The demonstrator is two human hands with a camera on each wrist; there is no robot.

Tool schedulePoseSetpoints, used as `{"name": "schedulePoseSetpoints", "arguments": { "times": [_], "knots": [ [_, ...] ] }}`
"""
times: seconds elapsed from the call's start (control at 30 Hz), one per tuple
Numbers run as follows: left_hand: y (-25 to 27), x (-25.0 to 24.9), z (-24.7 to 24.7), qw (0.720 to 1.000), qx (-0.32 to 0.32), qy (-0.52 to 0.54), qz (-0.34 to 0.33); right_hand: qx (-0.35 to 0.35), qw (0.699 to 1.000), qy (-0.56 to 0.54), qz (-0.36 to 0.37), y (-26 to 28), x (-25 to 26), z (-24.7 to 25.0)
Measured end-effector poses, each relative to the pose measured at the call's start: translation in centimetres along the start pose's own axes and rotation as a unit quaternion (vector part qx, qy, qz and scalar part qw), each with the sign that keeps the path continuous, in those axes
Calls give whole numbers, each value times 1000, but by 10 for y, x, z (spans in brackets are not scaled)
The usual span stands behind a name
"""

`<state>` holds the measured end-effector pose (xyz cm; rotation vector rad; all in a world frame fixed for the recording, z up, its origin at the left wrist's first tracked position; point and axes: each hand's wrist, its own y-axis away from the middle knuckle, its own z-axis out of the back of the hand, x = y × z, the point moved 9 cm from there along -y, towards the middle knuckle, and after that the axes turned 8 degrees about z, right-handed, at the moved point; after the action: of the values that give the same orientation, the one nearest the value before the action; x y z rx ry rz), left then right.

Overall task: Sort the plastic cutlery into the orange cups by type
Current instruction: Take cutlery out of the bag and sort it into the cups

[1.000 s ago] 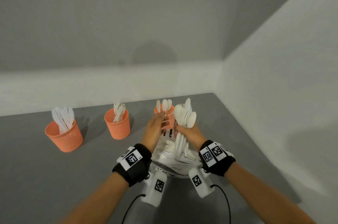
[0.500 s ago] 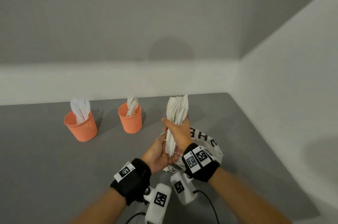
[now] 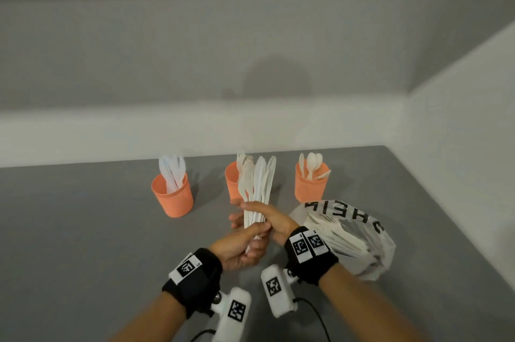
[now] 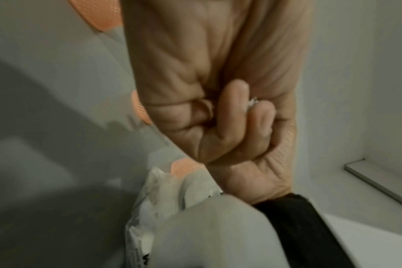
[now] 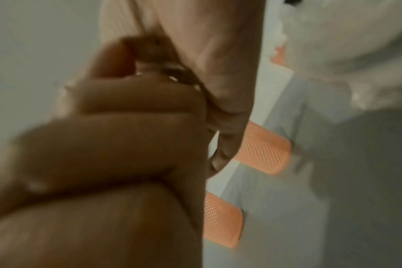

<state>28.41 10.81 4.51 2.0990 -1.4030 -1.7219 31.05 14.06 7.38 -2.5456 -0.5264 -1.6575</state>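
Three orange mesh cups stand in a row at the back of the grey table: the left cup [image 3: 172, 198] holds knives, the middle cup [image 3: 232, 182] forks, the right cup [image 3: 310, 187] spoons. An upright bundle of white plastic cutlery [image 3: 257, 185], with fork and knife tips showing, rises in front of the middle cup. My right hand [image 3: 274, 220] grips the bundle's handles. My left hand [image 3: 245, 247] curls round the lower ends just beneath. In the wrist views both hands are blurred and fill the frame, and the cutlery is almost hidden.
A clear plastic bag [image 3: 351, 238] with black lettering, holding more white cutlery, lies on the table right of my hands and below the spoon cup. White walls close the table at the back and right. Bare grey tabletop [image 3: 83, 244] lies to the left.
My right hand has lifted the bundle out of the bag and carried it left. My left hand left the spoon cup and took hold of the bundle's lower end.
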Motion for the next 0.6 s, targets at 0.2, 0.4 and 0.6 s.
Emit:
{"name": "schedulePoseSetpoints", "arguments": {
  "times": [0.2,0.4,0.6],
  "knots": [
    [16,0,35,978,-61,-197,18,-64,997,-25,-25,-17,-26,-2],
    [42,-58,89,932,-229,-269,-83,-130,991,-10,20,-26,-25,14],
    [49,-115,97,914,-277,-174,-241,-97,995,35,1,-23,-33,-1]
  ]
}}
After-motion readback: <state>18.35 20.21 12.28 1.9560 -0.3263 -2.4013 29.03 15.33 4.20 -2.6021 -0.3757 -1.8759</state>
